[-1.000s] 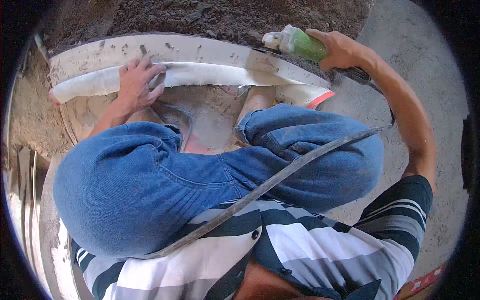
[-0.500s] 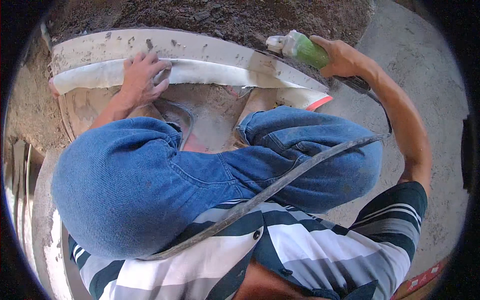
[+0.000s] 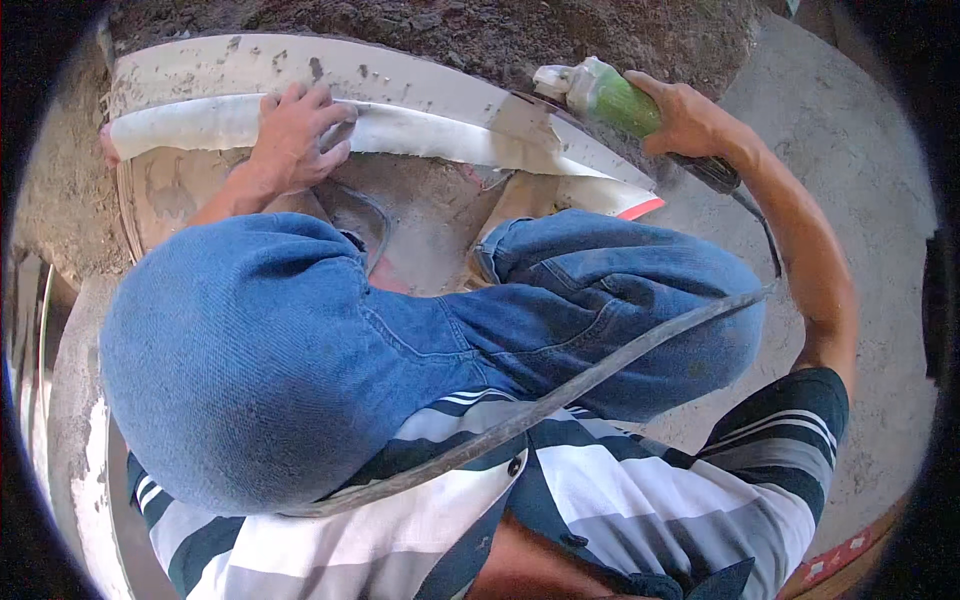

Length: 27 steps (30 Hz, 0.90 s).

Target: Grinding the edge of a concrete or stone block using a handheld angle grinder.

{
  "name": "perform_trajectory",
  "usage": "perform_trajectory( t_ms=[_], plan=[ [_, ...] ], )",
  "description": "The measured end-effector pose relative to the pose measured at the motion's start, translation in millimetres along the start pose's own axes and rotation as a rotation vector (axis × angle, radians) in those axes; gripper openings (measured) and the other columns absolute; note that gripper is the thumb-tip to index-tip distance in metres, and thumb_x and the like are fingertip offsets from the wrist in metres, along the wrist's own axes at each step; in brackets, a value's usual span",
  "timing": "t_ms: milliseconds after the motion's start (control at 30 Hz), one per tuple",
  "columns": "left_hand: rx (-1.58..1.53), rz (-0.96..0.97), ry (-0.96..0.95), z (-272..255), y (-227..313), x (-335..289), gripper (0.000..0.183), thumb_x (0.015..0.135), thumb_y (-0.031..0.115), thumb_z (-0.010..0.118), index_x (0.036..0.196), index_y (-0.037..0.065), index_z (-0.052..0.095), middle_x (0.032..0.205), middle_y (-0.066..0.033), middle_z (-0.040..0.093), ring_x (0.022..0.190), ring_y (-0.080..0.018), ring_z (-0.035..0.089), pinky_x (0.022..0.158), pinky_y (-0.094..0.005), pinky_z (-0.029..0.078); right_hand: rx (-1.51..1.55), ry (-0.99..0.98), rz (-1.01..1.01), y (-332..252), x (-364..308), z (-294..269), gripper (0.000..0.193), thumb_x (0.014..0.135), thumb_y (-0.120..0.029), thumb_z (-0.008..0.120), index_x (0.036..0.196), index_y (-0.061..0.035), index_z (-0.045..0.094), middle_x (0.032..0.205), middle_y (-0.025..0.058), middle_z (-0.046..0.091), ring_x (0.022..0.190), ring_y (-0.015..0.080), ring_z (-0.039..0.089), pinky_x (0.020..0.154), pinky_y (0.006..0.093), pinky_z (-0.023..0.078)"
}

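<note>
Left hand (image 3: pixel 295 138), between 10 and 11 o'clock: fingers spread, laid on white strip (image 3: pixel 420 132); pinching or only pressing, cannot tell. Right hand (image 3: pixel 692 122), between 1 and 2 o'clock: closed around green power tool (image 3: pixel 625 103), head pointing to 10 o'clock, near far edge of long pale panel (image 3: pixel 430 80). Head touching panel or clear of it: cannot tell. Panel location: arc from 10 to 2 o'clock, strip along near side, dark soil (image 3: pixel 440 25) beyond at 12 o'clock. Cable (image 3: pixel 560 400): draped from 7 to 3 o'clock. Status, by judgement: under way. Done: panel in place beside soil, tool in hand. Outstanding: no break discernible across panel or strip; dirt specks present on panel face; remaining amount not determinable from this view.
</note>
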State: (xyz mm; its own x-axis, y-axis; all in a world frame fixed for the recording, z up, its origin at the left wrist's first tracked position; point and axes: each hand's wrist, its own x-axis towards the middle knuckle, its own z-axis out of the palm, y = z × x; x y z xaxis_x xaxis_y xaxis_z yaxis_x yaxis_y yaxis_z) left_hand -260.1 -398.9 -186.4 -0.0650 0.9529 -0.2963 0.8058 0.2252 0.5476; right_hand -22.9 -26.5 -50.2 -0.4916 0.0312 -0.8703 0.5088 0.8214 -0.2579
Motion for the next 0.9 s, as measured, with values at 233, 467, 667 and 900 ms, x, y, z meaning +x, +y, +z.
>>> perform_trajectory(
  t_ms=[233, 467, 667, 900],
  plan=[
    [-0.005, 0.005, 0.041, 4.3, -2.5, -0.8, 0.034, 0.070, 0.029, 0.067, 0.103, 0.023, 0.062, 0.099, -0.0041, 0.053, 0.098, -0.0277, 0.048, 0.080, -0.0462, 0.036, 0.005, 0.023, -0.058, -1.7, 6.6, 1.1, 0.088, 0.058, -0.015, 0.069, 0.137, -0.0023, 0.034, 0.094, 0.0263, 0.062, 0.087, 0.0366, 0.063, 0.079, 0.0392, 0.049],
    [-0.023, 0.006, 0.035, 4.6, -3.2, -1.7, 0.033, 0.070, 0.028, 0.068, 0.102, 0.023, 0.062, 0.097, -0.0020, 0.053, 0.097, -0.0248, 0.048, 0.080, -0.0451, 0.036, 0.019, -0.016, -0.021, -10.2, 13.5, -5.4, 0.087, 0.058, -0.016, 0.069, 0.137, -0.0017, 0.035, 0.098, 0.0269, 0.062, 0.090, 0.0381, 0.063, 0.081, 0.0392, 0.048],
    [-0.029, 0.018, 0.079, 6.3, -4.6, -4.0, 0.033, 0.071, 0.028, 0.068, 0.102, 0.021, 0.062, 0.098, -0.0025, 0.053, 0.099, -0.0248, 0.048, 0.081, -0.0452, 0.036, 0.032, -0.010, -0.055, -18.9, 18.1, -10.6, 0.087, 0.059, -0.016, 0.070, 0.137, -0.0022, 0.035, 0.096, 0.0276, 0.061, 0.089, 0.0381, 0.063, 0.080, 0.0397, 0.048],
    [-0.023, 0.020, 0.089, 7.6, -4.3, -4.3, 0.033, 0.071, 0.028, 0.068, 0.102, 0.019, 0.063, 0.097, -0.0032, 0.054, 0.099, -0.0255, 0.048, 0.080, -0.0451, 0.036, -0.007, -0.019, -0.013, -24.0, 19.9, -10.3, 0.086, 0.060, -0.016, 0.071, 0.137, -0.0024, 0.034, 0.095, 0.0278, 0.061, 0.089, 0.0386, 0.063, 0.080, 0.0404, 0.048]
  ],
)
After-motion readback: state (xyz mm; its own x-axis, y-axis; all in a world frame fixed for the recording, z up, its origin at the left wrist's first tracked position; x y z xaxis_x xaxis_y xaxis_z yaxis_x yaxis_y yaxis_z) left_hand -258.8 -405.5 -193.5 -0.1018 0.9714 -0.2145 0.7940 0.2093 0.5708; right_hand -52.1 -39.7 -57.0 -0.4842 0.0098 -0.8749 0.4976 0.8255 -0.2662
